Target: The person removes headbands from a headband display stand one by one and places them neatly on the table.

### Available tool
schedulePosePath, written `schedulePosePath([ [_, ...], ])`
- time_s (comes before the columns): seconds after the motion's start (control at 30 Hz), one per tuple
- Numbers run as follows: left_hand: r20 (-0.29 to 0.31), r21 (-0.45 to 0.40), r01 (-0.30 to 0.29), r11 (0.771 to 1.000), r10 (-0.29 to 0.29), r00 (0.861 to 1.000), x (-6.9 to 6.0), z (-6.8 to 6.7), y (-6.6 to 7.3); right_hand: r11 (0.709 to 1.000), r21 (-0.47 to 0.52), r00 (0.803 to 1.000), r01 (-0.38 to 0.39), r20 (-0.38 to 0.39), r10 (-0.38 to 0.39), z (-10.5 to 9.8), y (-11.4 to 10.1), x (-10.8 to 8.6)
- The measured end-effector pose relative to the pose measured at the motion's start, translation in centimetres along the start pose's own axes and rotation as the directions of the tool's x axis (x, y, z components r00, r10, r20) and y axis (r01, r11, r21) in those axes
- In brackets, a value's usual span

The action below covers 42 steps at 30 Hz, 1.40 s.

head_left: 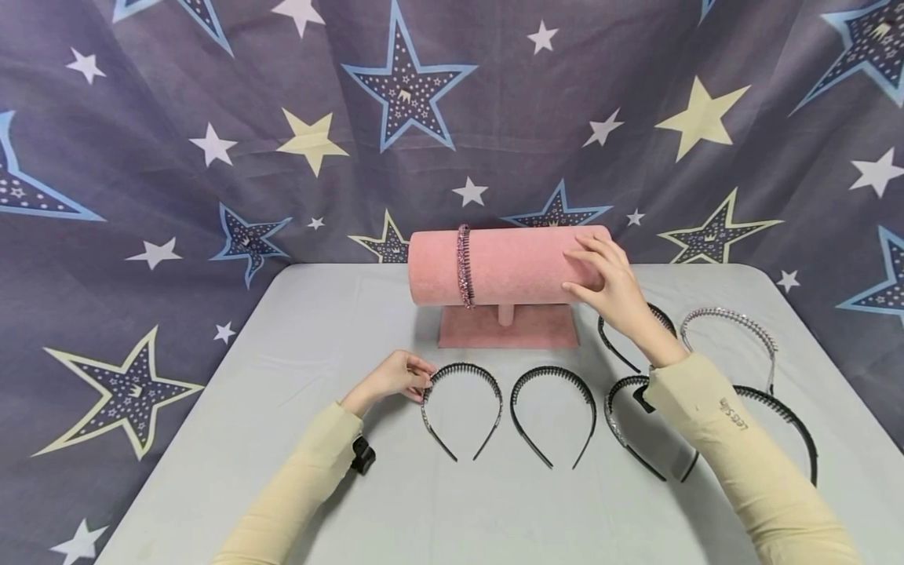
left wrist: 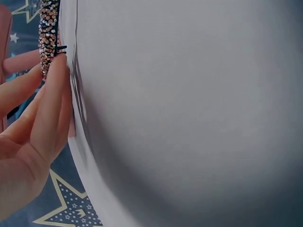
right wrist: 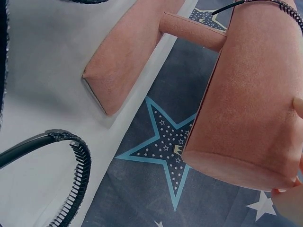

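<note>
Between the thumb and fingers of my left hand (head_left: 398,375) is the left side of a toothed headband (head_left: 462,366) lying on the table. Up close in the left wrist view, its band (left wrist: 47,33) is covered with glittering beads or sequins. My right hand (head_left: 611,284) holds the right end of a pink padded roll (head_left: 530,263) on a display stand, fingers on top and thumb at the front. Only some fingertips show against the roll (right wrist: 251,94) in the right wrist view. A purplish beaded headband (head_left: 464,267) sits around the roll, left of its middle.
The stand's flat pink base (head_left: 508,336) rests on the white-covered table (head_left: 282,392). A black headband (head_left: 553,369) lies in front of it. Several more headbands lie at the right, including a pale beaded one (head_left: 734,314); my right arm partly hides some. A star-patterned curtain (head_left: 268,180) hangs behind.
</note>
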<state>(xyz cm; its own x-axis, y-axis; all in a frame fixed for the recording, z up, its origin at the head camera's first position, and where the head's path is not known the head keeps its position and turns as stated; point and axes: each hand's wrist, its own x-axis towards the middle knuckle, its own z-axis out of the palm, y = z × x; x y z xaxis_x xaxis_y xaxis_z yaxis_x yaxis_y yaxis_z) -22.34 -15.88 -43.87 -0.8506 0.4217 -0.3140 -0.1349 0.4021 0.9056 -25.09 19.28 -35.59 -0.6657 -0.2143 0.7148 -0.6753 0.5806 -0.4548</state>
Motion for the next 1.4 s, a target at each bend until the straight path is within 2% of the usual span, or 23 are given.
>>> schedulePosePath([
  [0.13,-0.005,0.023,-0.007,1.0,0.007,1.0,0.0,0.0,0.1,1.0,0.001,1.0,0.0,0.002,0.0,0.0,0.0,0.0],
  [0.4,-0.024,0.061,-0.056,0.997,0.058,0.998,0.1,-0.1,-0.1,1.0,0.004,1.0,-0.002,0.001,0.002,0.0,0.0,0.0],
  [0.6,-0.03,0.037,-0.048,0.998,0.049,0.998,0.0,-0.2,-0.2,1.0,-0.001,1.0,-0.001,0.003,0.001,0.1,0.1,0.0],
  [0.9,0.017,0.013,-0.055,0.998,0.055,0.998,0.0,-0.5,-0.4,1.0,0.007,1.0,0.007,0.001,-0.007,0.0,0.1,0.0],
  [1.03,0.009,0.023,-0.05,0.998,0.05,0.999,0.0,-0.6,-0.3,1.0,0.007,1.0,0.01,-0.002,-0.01,-0.1,0.2,0.0],
  [1.2,-0.044,0.075,-0.097,0.992,0.1,0.994,-0.2,-0.8,0.2,1.0,0.007,1.0,0.007,-0.002,-0.007,0.0,0.1,0.0],
  [1.3,-0.094,0.11,-0.153,0.982,0.164,0.982,-0.3,-0.8,0.7,1.0,0.005,1.0,0.003,-0.001,-0.003,0.0,0.0,0.0],
  [1.4,-0.135,0.091,-0.203,0.975,0.214,0.967,-0.6,-0.6,1.8,1.0,0.003,1.0,-0.002,-0.001,0.002,0.0,0.0,0.0],
])
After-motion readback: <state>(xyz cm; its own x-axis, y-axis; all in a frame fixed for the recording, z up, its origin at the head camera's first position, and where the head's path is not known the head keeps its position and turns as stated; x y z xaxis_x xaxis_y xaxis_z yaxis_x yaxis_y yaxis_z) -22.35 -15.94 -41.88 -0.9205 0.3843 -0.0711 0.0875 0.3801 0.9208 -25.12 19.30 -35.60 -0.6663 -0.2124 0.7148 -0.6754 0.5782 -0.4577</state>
